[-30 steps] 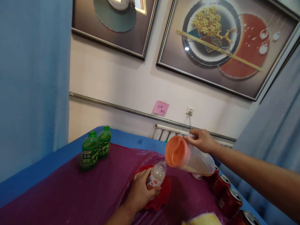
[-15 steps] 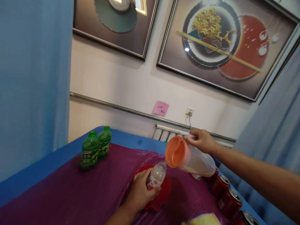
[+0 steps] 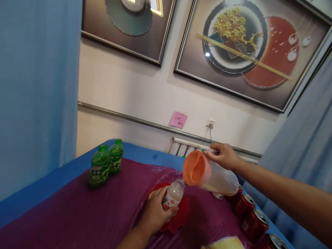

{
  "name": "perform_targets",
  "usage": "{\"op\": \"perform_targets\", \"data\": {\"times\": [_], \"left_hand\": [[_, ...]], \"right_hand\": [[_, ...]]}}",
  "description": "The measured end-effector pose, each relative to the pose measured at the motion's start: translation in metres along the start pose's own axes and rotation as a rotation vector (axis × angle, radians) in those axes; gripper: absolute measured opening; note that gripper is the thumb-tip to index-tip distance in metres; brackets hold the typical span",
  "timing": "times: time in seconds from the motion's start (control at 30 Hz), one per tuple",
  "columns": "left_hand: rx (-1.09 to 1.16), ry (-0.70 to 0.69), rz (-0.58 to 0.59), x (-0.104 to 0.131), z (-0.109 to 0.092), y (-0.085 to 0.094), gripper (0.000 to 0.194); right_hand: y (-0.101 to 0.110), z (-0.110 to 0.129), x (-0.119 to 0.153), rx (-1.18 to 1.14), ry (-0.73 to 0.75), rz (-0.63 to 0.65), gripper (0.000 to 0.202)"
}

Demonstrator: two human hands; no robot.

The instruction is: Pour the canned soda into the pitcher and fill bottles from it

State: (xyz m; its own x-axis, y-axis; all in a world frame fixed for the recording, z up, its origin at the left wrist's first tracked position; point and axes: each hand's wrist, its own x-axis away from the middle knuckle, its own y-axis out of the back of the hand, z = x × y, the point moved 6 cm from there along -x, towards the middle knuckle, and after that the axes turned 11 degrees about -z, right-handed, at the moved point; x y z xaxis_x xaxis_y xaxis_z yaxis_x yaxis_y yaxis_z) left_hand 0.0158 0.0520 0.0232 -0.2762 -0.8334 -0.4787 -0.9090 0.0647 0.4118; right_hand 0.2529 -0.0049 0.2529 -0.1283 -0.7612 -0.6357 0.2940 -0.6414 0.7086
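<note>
My left hand [image 3: 155, 209] is wrapped round a small clear bottle [image 3: 174, 195] with a fruit-printed label and no cap. The bottle is held over a red scalloped plate [image 3: 178, 219]. My right hand [image 3: 224, 155] grips the handle of a translucent pitcher [image 3: 220, 178] with an orange lid [image 3: 195, 168]. That pitcher lies tipped nearly on its side, its lid end close to the bottle's mouth. Some pale liquid shows along its lower side. Whether any stream runs between the two I cannot tell.
Two green bottles [image 3: 100, 167] stand at the left on a purple sheet [image 3: 103, 214] over a blue table cover [image 3: 145, 155]. Several opened red cans [image 3: 255, 223] line the right edge. A yellow cloth or packet [image 3: 227, 243] lies at the near edge. Behind is a wall with a rail [image 3: 129, 117].
</note>
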Motion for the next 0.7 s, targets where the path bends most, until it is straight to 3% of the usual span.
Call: {"op": "perform_targets", "data": {"times": [0.7], "left_hand": [[0.006, -0.002, 0.000, -0.0006, -0.0010, 0.0009, 0.065]], "right_hand": [[0.0009, -0.0005, 0.0009, 0.008, 0.006, -0.008, 0.048]]}}
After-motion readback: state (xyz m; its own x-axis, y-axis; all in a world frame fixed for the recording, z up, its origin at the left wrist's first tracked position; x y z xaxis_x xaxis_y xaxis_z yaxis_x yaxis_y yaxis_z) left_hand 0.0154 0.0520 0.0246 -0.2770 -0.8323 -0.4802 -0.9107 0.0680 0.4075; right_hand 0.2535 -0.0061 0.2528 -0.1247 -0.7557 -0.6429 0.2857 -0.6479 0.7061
